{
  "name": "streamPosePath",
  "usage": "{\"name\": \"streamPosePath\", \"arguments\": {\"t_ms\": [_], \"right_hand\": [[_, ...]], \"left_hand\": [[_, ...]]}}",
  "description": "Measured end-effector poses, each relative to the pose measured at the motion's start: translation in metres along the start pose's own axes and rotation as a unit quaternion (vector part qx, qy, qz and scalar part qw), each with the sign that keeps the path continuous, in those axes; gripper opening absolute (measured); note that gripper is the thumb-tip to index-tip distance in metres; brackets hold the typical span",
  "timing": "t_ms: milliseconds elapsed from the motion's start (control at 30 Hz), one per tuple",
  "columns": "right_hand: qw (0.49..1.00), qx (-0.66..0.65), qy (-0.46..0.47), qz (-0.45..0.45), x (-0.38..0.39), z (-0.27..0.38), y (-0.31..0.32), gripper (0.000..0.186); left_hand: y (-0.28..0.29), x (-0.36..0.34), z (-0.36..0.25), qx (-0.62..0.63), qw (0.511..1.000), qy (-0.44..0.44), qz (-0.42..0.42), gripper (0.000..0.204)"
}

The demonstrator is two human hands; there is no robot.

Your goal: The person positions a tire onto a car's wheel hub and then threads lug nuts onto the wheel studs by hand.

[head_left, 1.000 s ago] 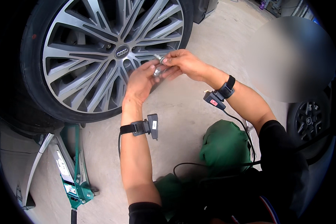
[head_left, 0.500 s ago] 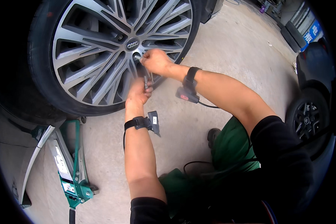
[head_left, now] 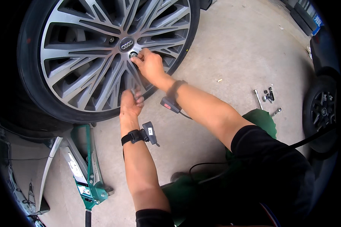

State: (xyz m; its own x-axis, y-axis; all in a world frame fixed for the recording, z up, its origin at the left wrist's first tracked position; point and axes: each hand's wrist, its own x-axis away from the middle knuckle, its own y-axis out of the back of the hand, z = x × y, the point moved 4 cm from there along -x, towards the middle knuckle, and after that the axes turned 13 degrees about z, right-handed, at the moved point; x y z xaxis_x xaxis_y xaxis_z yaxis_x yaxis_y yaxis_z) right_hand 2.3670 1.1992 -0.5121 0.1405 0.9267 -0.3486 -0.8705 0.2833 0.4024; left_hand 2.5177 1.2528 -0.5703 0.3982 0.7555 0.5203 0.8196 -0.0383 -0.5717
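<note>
Noted green-and-grey floor jack (head_left: 88, 172) at 8 o'clock in view. Saw left hand (head_left: 129, 104) in front of wheel (head_left: 108, 56), 6 o'clock from hub cap (head_left: 126, 44), curled round blurred metal bolt (head_left: 133, 92). Saw right hand (head_left: 150, 66) pinching silver bolt (head_left: 132, 55), 5 o'clock from cap. Logged metal tools (head_left: 258, 100) on floor (head_left: 231, 56), 3 o'clock.

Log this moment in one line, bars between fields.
left hand holds a blurred bolt | right hand pinches another bolt at the wheel | jack on floor, picture left | small metal parts on floor, picture right
</note>
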Motion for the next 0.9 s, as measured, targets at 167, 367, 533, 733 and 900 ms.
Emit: {"name": "streamPosePath", "arguments": {"t_ms": [167,367,533,733,900], "right_hand": [[0.996,-0.039,0.052,-0.068,0.017,-0.002,-0.009,0.018],[0.994,-0.072,0.071,-0.051,0.028,-0.004,-0.011,0.019],[0.990,0.011,0.115,-0.076,0.028,0.000,-0.009,0.023],[0.999,-0.005,0.047,0.018,0.042,-0.014,-0.015,0.039],[0.998,0.040,0.012,0.054,0.042,-0.020,-0.017,0.049]], "left_hand": [[0.009,0.002,-0.009,0.020,1.000,-0.016,-0.010,0.024],[0.010,-0.005,-0.013,0.050,0.998,-0.024,-0.008,0.023],[0.014,-0.011,-0.011,0.039,0.999,-0.017,-0.027,0.019],[0.014,-0.016,-0.009,0.044,0.999,-0.013,-0.009,0.017],[0.015,-0.012,-0.009,0.045,0.999,-0.018,-0.017,0.017]]}}
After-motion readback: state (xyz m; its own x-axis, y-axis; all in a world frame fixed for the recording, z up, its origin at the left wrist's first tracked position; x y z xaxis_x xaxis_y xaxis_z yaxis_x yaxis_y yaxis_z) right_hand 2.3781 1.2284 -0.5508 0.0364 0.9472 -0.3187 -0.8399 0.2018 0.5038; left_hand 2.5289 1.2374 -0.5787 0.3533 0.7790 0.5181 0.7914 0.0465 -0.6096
